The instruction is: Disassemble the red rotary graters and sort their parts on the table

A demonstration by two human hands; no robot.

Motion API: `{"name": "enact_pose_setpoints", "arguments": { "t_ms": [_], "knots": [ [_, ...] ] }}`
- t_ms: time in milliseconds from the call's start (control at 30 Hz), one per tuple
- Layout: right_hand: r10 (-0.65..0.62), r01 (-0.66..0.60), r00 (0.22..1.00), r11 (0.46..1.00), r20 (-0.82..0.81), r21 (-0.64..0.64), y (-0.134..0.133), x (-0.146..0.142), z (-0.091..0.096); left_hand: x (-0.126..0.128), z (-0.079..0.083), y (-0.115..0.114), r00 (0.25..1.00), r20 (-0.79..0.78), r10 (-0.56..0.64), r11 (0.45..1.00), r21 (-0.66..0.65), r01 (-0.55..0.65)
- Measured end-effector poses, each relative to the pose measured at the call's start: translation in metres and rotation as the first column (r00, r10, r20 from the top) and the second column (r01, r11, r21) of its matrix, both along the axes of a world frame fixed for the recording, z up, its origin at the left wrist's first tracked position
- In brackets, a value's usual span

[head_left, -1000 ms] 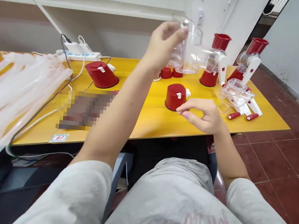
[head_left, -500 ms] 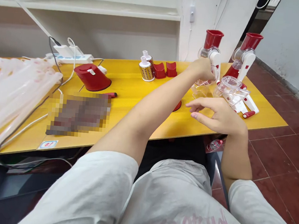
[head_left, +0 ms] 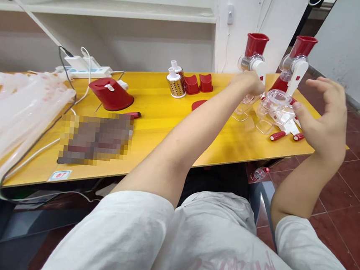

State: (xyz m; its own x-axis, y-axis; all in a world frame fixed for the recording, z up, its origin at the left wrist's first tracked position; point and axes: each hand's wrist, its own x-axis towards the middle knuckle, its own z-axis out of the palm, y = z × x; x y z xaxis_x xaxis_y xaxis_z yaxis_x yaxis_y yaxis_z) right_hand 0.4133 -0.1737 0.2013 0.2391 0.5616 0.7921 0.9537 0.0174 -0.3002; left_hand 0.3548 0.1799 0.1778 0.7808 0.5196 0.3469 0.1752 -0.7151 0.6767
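My left hand [head_left: 248,83] reaches across the table, curled at the neck of a rotary grater [head_left: 257,45] with a red hopper, clear housing and white crank arm. Its fingers are mostly hidden. A second rotary grater [head_left: 303,47] stands to the right. My right hand [head_left: 328,118] is raised near the table's right edge, empty, thumb and fingers apart. Between the hands lie clear plastic parts [head_left: 276,100] and white crank handles with red grips [head_left: 277,136]. My left forearm partly covers a red round piece [head_left: 198,104].
Metal grater drums [head_left: 175,86] and two red pushers [head_left: 206,83] stand at the back of the yellow table [head_left: 155,128]. To the left are a red base [head_left: 111,93], a blurred-out item [head_left: 97,138], a power strip [head_left: 87,70], cables and plastic bags [head_left: 28,105].
My right hand has moved up and right, away from the clear parts, uncovering them and a second red grip. The left hand stays at the grater.
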Motion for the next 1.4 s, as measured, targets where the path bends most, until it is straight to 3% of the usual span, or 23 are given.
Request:
{"name": "enact_pose_setpoints", "arguments": {
  "t_ms": [67,200,300,400,500,633,800,900,1033,1100,1167,1233,1300,1400],
  "knots": [
    [-0.057,0.05,0.998,0.983,-0.036,-0.179,0.0,0.023,-0.013,-0.005,0.013,0.002,0.986,-0.152,0.071,0.997,-0.021,-0.075],
    [-0.124,0.066,0.978,0.946,-0.166,-0.317,0.009,0.045,-0.031,-0.035,0.023,0.01,0.994,-0.1,0.036,0.997,-0.071,-0.044],
    [-0.132,0.038,0.942,0.955,-0.308,-0.293,0.014,0.052,-0.036,-0.058,0.014,0.017,0.999,-0.031,-0.042,0.993,-0.111,0.038],
    [-0.001,-0.112,0.882,0.971,-0.471,-0.212,0.019,0.061,-0.04,-0.072,0.002,0.018,0.994,0.064,-0.093,0.985,-0.143,0.101],
    [0.017,-0.123,0.822,0.981,-0.57,-0.148,0.033,0.069,-0.047,-0.081,0.0,0.005,0.993,0.098,-0.07,0.955,-0.282,0.095],
    [0.011,-0.038,0.803,0.999,-0.595,-0.032,0.059,0.071,-0.056,-0.099,0.015,-0.036,0.999,-0.043,0.028,0.908,-0.417,-0.044],
    [0.024,0.059,0.763,0.992,-0.646,0.107,0.066,0.071,-0.058,-0.126,0.036,-0.093,0.972,-0.233,0.015,0.937,-0.336,-0.095],
    [-0.025,0.087,0.767,0.994,-0.641,0.065,0.051,0.071,-0.052,-0.134,0.039,-0.111,0.971,-0.239,-0.013,0.938,-0.34,-0.072],
    [-0.005,-0.05,0.847,0.995,-0.532,-0.089,0.025,0.065,-0.038,-0.137,0.039,-0.118,0.974,-0.225,-0.035,0.934,-0.354,-0.048],
    [0.012,-0.112,0.887,0.975,-0.461,-0.191,0.015,0.06,-0.033,-0.142,0.041,-0.116,0.977,-0.212,-0.017,0.954,-0.296,-0.048],
    [-0.002,-0.088,0.927,0.971,-0.375,-0.224,0.007,0.056,-0.03,-0.155,0.044,-0.11,0.987,-0.162,0.023,0.985,-0.167,-0.05],
    [-0.008,-0.033,0.954,0.991,-0.299,-0.132,0.001,0.053,-0.027,-0.177,0.048,-0.1,0.994,-0.089,0.071,0.997,-0.015,-0.073],
    [0.064,-0.054,0.97,0.997,-0.236,0.048,-0.003,0.049,-0.022,-0.205,0.049,-0.088,0.99,-0.054,0.131,0.988,0.095,-0.125],
    [0.233,-0.183,0.966,0.926,-0.116,0.331,-0.008,0.034,-0.01,-0.248,0.038,-0.069,0.983,-0.065,0.169,0.975,0.155,-0.158]
  ]
}}
